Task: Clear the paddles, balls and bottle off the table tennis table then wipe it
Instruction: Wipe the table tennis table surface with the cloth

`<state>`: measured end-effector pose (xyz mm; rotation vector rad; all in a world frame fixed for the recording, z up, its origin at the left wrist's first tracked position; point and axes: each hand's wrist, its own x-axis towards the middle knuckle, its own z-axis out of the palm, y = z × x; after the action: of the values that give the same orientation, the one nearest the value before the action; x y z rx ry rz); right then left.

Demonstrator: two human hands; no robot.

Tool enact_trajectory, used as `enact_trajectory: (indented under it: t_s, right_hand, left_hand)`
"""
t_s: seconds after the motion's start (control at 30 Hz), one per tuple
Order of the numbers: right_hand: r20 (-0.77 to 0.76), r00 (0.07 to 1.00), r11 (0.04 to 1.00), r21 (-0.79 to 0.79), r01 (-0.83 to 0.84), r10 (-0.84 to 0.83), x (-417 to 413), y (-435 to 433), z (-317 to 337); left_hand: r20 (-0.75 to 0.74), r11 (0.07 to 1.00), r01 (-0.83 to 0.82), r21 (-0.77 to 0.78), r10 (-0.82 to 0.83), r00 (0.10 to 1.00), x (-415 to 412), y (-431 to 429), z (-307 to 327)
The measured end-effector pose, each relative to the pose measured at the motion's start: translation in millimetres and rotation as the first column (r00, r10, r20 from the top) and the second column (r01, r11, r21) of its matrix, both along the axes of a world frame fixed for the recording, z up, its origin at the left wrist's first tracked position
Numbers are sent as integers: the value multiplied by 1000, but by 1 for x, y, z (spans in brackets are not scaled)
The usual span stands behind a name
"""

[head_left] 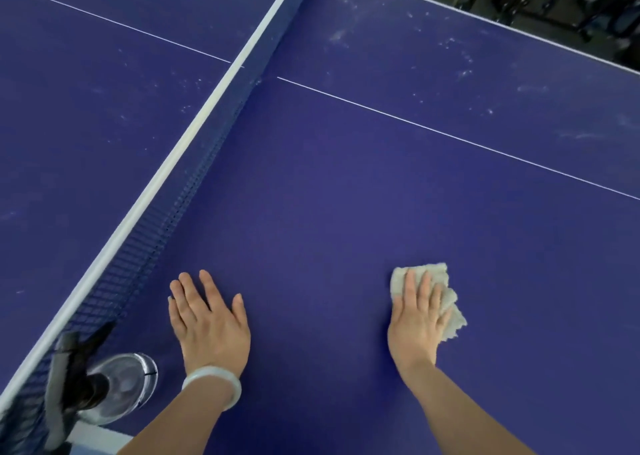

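On the blue table tennis table [329, 194], your right hand [417, 319] presses straight fingers flat on a pale cloth [446, 291]. Your left hand [207, 323] lies palm-down, fingers spread, holding nothing. A clear spray bottle [121, 385] stands beside the net [166, 219], near your left wrist.

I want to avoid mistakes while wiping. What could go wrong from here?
The bottle stands at the table edge close to the left hand; a sideways move may tip it. White smudges lie far beyond the cloth under the right hand, past the line, and may be missed.
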<state>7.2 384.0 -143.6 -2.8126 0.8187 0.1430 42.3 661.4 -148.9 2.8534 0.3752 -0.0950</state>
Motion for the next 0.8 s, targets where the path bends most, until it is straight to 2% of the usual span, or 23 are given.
enact_trajectory:
  t_s: [0.03,0.1,0.13,0.17,0.2,0.27,0.33,0.37,0.4,0.43,0.5,0.57,0.63,0.7,0.73,0.77,0.8]
  right_hand:
    - [30,984,983,-49,-175,177,-10,12,-5]
    - [-17,834,829,-97,-551,552,-35,23,-9]
    - [-7,749,745,-93,-661,663,-50,17,-10]
    - [0,710,707,-85,-702,704,-62,4,-10]
    - [-27,726,722,-88,-686,687,-72,-12,-8]
    - [-79,844,836,-121,-536,530,-93,-53,-7]
    - [-41,992,991,-63,-119,116,-105,-99,-5]
    - [-29,994,994,-9,109,-109,-107,-114,1]
    - [-10,959,958,50,283,-283,-106,-123,6]
    - [-6,921,918,78,390,-391,-103,-127,10]
    - [-29,891,886,91,454,-453,-98,-122,13]
    - [-26,951,950,46,310,-309,-101,-101,7]
    - [9,998,997,-34,-65,65,-122,-77,1]
    - [1,905,904,-59,-424,424,-156,-76,-2]
    - [-27,861,858,-65,-509,509,-174,-89,-3]
    - [-59,860,858,-62,-511,507,-191,-105,-2]
    - [-85,904,901,-80,-425,419,-207,-125,-2]
  left_hand:
    - [2,1000,-4,-6,4,1000,1,0,1]
    - [-4,1000,-8,-30,8,1000,5,-3,5]
    - [-9,999,22,-25,-23,1000,8,-7,8]
    - [2,996,92,-4,-92,996,10,-13,11]
    - [25,981,192,19,-192,981,10,-24,14]
    - [88,921,388,32,-390,917,2,-57,20]
    - [91,858,513,-15,-510,855,-15,-97,22]
    - [34,833,550,-49,-549,835,-24,-117,22]
    - [-36,815,575,-68,-578,815,-34,-137,19]
    - [-106,800,596,-67,-600,793,-44,-155,17]
    - [-204,789,613,-46,-608,767,-58,-182,11]
    - [-249,801,599,-5,-581,775,-64,-195,7]
    - [-269,802,597,26,-570,777,-64,-197,3]
    - [-292,799,600,34,-566,771,-63,-197,1]
    - [-304,800,599,33,-563,769,-61,-198,1]
    - [-317,802,597,31,-558,766,-61,-199,1]
    - [-332,802,596,30,-554,763,-60,-201,1]
